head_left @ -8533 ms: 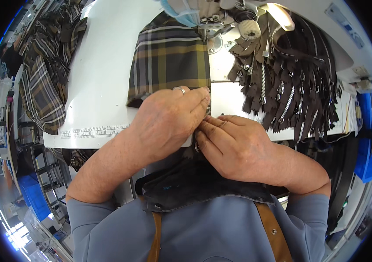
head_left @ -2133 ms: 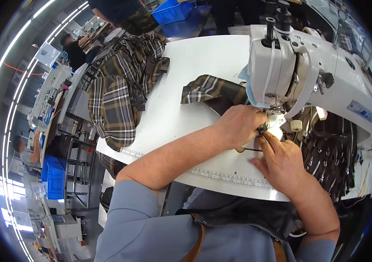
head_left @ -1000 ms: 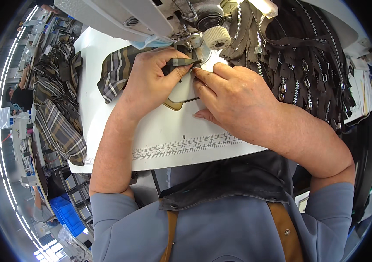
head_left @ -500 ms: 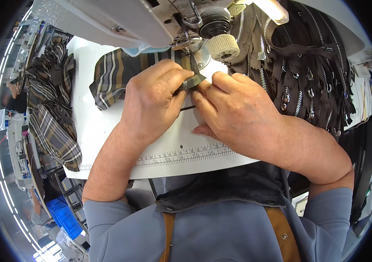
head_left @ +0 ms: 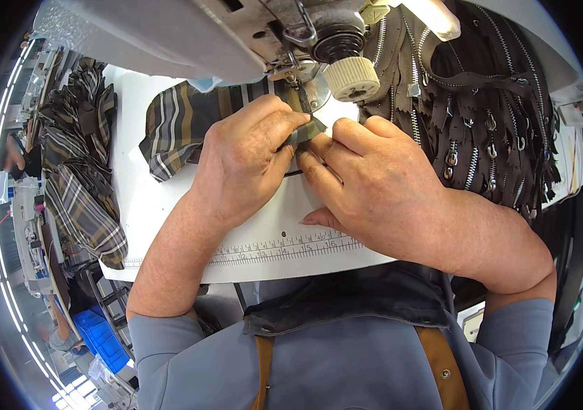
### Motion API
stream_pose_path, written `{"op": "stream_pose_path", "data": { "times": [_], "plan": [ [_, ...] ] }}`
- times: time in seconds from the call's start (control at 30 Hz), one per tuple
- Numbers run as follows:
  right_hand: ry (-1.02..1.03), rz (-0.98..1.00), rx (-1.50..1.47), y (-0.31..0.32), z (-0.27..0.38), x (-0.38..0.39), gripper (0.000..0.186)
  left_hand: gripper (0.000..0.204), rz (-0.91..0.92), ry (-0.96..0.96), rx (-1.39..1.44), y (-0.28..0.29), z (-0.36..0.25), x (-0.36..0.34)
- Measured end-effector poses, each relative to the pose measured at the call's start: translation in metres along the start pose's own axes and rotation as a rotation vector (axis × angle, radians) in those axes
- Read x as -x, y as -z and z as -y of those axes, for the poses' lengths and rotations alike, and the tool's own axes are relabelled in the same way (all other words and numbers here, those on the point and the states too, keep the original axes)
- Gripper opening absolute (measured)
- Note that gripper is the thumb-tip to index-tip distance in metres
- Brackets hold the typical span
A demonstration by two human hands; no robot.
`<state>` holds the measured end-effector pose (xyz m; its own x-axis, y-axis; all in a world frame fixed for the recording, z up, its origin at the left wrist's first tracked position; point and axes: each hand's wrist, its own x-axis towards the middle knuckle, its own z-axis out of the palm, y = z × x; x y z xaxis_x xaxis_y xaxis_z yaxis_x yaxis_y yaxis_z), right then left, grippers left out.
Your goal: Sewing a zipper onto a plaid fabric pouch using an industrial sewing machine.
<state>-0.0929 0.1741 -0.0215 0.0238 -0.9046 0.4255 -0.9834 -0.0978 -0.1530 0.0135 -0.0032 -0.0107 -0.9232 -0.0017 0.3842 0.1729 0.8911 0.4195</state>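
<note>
A piece of dark plaid fabric (head_left: 192,113) with brown and white stripes lies under the needle area of a sewing machine (head_left: 236,31). Its near end, a dark green flap, is raised between my hands just in front of the presser foot (head_left: 296,78). My left hand (head_left: 243,160) is closed on this flap in a pinch of thumb and fingers. From the other side, my right hand (head_left: 377,178) grips the same end with its fingers curled; the thumb is tucked low over the table. My fingers hide most of the held edge.
Many brown zippers (head_left: 472,137) with metal teeth hang in a bundle at the right. A heap of plaid pieces (head_left: 83,184) drapes over the left table edge. A ruler scale (head_left: 284,249) runs along the white table's front. The machine's cream dial (head_left: 351,78) overhangs my right hand.
Both hands keep their grip and have barely shifted. The folded flap shows less beneath my left fingertips, which sit slightly lower on it. The whole view has moved a little.
</note>
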Motion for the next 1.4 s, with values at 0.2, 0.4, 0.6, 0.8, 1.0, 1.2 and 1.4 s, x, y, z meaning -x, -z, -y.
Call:
{"op": "stream_pose_path", "data": {
  "times": [0.2, 0.4, 0.6, 0.8, 1.0, 1.2, 1.4],
  "plan": [
    [-0.012, 0.013, -0.02, 0.001, 0.001, 0.0, 0.05, 0.032, 0.026, -0.011, -0.047, 0.001, -0.002, 0.0],
    [-0.02, 0.01, -0.078, 0.002, 0.0, -0.002, 0.047, 0.032, 0.045, 0.049, -0.003, 0.002, -0.001, 0.004],
    [-0.042, 0.043, -0.109, 0.006, 0.0, -0.005, 0.048, 0.046, -0.003, 0.035, 0.043, -0.004, 0.008, 0.007],
    [-0.055, 0.057, -0.131, 0.008, 0.0, -0.007, 0.047, 0.046, -0.074, 0.017, 0.04, -0.008, 0.013, 0.007],
    [-0.047, 0.084, -0.116, 0.009, 0.0, -0.009, 0.05, 0.042, -0.101, 0.051, 0.0, -0.008, 0.008, 0.005],
    [-0.039, 0.079, -0.106, 0.008, 0.0, -0.008, 0.05, 0.036, -0.074, 0.043, 0.009, -0.005, 0.009, 0.0],
    [-0.036, 0.025, -0.088, 0.005, 0.0, -0.006, 0.046, 0.035, -0.027, 0.083, -0.085, -0.003, 0.001, 0.002]
  ]
}}
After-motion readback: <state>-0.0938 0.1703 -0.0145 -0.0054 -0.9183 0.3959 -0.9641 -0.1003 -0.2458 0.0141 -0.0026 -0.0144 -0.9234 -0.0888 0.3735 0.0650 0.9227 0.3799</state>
